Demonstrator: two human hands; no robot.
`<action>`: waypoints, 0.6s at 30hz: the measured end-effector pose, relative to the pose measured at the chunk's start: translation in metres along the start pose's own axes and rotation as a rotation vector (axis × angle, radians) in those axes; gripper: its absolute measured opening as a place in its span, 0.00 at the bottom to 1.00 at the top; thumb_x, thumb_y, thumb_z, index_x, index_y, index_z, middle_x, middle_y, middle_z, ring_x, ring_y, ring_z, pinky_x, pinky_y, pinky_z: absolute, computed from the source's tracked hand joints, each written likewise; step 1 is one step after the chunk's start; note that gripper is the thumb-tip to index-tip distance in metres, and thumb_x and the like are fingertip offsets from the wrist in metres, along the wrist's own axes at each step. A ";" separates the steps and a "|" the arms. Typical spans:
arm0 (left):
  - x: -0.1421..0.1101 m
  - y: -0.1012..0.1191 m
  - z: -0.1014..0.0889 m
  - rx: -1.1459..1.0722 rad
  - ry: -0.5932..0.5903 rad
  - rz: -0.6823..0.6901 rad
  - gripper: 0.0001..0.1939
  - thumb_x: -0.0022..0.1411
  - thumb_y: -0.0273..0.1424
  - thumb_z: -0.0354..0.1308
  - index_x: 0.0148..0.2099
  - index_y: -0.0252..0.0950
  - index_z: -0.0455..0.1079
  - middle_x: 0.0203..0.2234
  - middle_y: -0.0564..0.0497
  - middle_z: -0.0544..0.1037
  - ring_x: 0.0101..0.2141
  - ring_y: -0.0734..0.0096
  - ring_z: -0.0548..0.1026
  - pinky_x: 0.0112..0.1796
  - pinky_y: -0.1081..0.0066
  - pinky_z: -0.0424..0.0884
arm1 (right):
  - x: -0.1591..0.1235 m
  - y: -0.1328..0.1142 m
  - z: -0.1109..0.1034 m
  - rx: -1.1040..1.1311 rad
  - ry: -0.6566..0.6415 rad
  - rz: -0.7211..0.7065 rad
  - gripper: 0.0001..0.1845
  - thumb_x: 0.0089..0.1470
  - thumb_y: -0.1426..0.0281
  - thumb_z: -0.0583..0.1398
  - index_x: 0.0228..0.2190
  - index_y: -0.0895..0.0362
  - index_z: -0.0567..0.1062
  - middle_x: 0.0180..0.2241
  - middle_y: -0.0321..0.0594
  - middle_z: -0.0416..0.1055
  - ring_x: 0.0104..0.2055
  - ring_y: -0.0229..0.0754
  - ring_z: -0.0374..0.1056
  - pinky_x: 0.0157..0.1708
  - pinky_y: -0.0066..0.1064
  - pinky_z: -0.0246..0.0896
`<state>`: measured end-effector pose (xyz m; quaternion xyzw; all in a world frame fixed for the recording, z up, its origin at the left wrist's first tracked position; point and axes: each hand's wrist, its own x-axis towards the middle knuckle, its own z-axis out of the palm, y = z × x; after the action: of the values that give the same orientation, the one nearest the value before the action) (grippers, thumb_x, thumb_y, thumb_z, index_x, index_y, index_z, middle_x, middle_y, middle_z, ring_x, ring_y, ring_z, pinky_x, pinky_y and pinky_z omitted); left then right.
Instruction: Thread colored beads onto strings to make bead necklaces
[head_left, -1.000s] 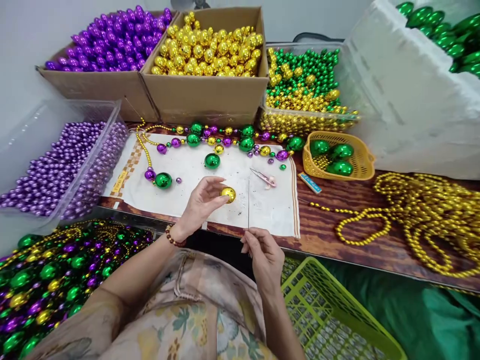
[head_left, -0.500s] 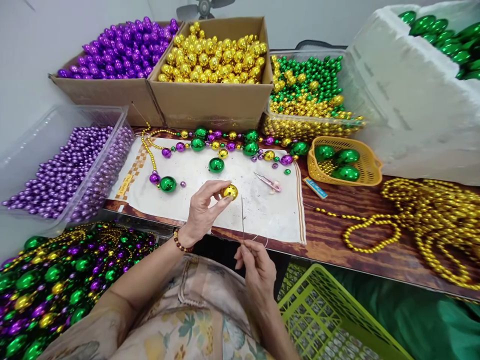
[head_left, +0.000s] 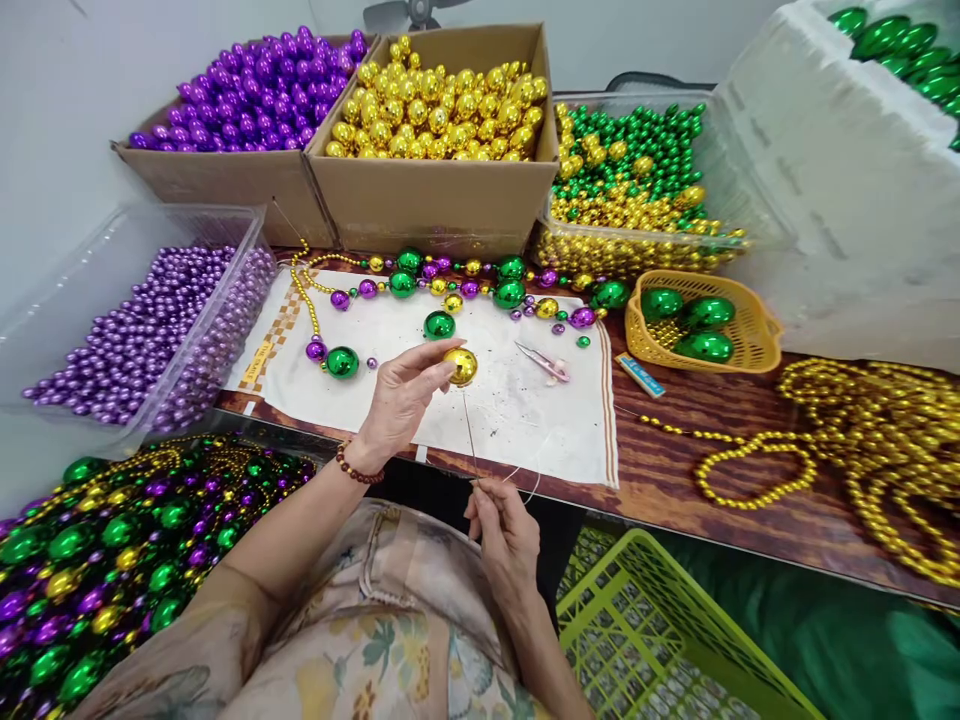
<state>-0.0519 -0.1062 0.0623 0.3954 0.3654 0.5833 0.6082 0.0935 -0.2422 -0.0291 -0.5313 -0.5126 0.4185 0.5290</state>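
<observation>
The left grip (head_left: 405, 395) is clamped on a gold bead (head_left: 462, 367), thumb on the near side and fingers bent over the far side, holding it above the white cloth (head_left: 566, 432) on the counter (head_left: 679, 402). Its forearm slants forward and inward, a brown beaded bracelet (head_left: 358, 466) at the wrist. The right grip (head_left: 506, 525), closer to the body and to the right of the left one, pinches a thin needle (head_left: 471, 437), thumb and forefinger together, the other fingers curled inward. That forearm runs forward from the person's right, angled slightly inward. The needle points away and a little left, its tip just on the near side of the gold bead; whether they touch, I cannot tell. A pale thread (head_left: 537, 476) loops beside the right grip. Beyond the left grip lies a green ball (head_left: 439, 325); to the right of the gold bead are pink-handled snips (head_left: 547, 365).
</observation>
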 end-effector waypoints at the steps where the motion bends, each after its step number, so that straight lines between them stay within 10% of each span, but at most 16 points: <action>1: 0.000 0.001 0.000 -0.006 -0.008 -0.009 0.12 0.55 0.34 0.70 0.43 0.44 0.82 0.40 0.51 0.82 0.37 0.72 0.75 0.38 0.69 0.73 | 0.001 -0.001 0.000 -0.001 0.001 0.004 0.08 0.66 0.66 0.57 0.39 0.56 0.74 0.21 0.31 0.71 0.14 0.31 0.63 0.16 0.23 0.59; 18: -0.013 0.000 0.006 -0.040 -0.092 -0.077 0.13 0.55 0.34 0.71 0.44 0.44 0.82 0.43 0.50 0.83 0.40 0.71 0.78 0.41 0.71 0.75 | 0.012 -0.005 0.011 0.023 0.032 0.009 0.10 0.66 0.63 0.56 0.39 0.55 0.73 0.22 0.31 0.71 0.15 0.31 0.63 0.17 0.24 0.58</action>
<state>-0.0470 -0.1199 0.0642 0.3954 0.3403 0.5476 0.6542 0.0832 -0.2295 -0.0244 -0.5340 -0.4969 0.4182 0.5413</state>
